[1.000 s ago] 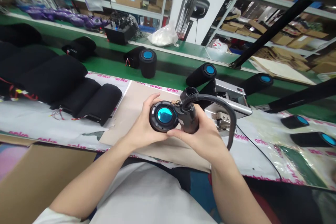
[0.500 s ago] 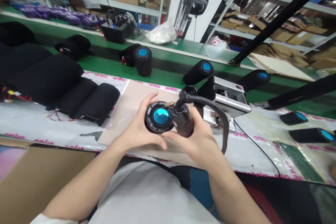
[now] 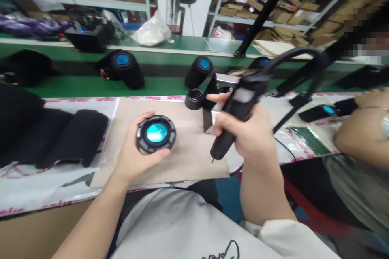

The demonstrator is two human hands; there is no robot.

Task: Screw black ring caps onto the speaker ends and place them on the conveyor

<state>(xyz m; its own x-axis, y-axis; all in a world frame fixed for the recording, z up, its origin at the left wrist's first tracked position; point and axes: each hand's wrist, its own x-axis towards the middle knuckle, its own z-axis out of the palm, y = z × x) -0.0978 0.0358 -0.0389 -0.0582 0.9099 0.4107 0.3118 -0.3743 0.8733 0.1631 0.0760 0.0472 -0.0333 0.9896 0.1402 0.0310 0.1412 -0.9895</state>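
Observation:
My left hand [image 3: 136, 149] is closed around a black cylindrical speaker [image 3: 142, 137], which stands with its shiny blue round end facing up. The thumb and fingers grip the sides of its ring-shaped rim. In my right hand [image 3: 252, 133] is a black electric screwdriver [image 3: 225, 141], tilted with its thin bit pointing down and left. A thick cable loops from its upper end. The bit is apart from the speaker, over the brown cardboard sheet [image 3: 188, 162]. The right hand is somewhat blurred.
A metal box-like device [image 3: 209, 109] and a black ring-shaped part [image 3: 194, 99] stand behind the cardboard. Black fabric-covered pieces [image 3: 75, 133] with wires lie at left. Several blue-ended speakers, one a speaker [image 3: 199, 73], sit on the green bench. A co-worker's arm [image 3: 361, 129] is at right.
My right hand has lifted the screwdriver off the speaker and swung it up and right. The left hand still holds the speaker. The whole view has shifted to the right.

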